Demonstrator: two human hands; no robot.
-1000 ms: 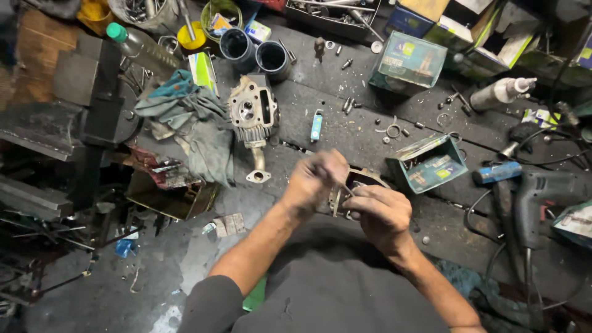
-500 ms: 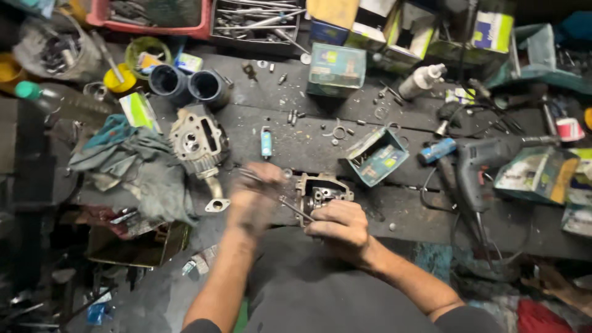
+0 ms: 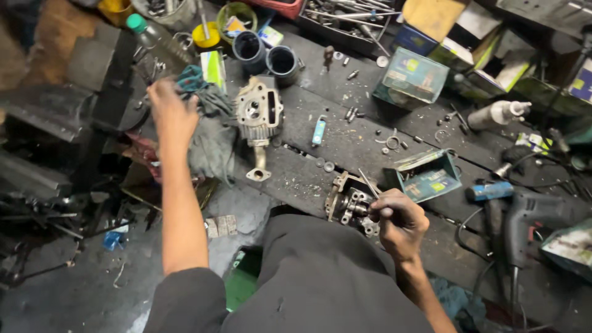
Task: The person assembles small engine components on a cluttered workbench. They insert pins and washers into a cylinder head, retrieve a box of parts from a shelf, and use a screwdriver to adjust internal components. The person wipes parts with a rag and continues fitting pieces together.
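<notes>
left hand (image 3: 171,114) blurred, drill (image 3: 536,216) partly cut off, bench screws too small

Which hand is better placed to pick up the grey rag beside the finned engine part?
Left. The left hand is stretched out over the grey rag, while the right hand grips a thin tool at the small engine part.

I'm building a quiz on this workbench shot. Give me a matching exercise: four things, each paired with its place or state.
Things:
1. left hand
2. right hand
3. two black tubes
4. power drill

Places or states:
A. lying at the bench's right end
B. reaching onto the grey rag
C. standing side by side at the bench's far edge
D. holding a thin tool at the small engine part

Pairs: 1-B, 2-D, 3-C, 4-A
</notes>
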